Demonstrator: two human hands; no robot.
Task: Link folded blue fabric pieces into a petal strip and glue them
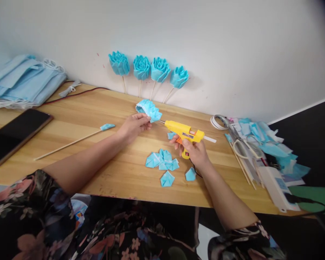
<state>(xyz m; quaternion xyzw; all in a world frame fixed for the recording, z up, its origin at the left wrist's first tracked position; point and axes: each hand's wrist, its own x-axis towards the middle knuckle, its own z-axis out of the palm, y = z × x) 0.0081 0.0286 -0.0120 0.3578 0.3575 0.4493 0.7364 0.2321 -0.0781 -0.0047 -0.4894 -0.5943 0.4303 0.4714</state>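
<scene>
Four blue flowers (141,68): stood on sticks, leaning against the pale wall (219,47).
Worktop (124,177): was light grained wood and carried loose folded pieces (167,179) towards its front edge, stacked masks (21,83) at left.
Left hand (134,128): pinched a blue petal strip (148,109) above the wood.
Right hand (195,153): gripped a yellow glue gun (182,130), nozzle just beside the strip.

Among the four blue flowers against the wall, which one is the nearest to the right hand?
The rightmost flower: its head sits lowest, and the other three all stand farther from the right hand.
</scene>
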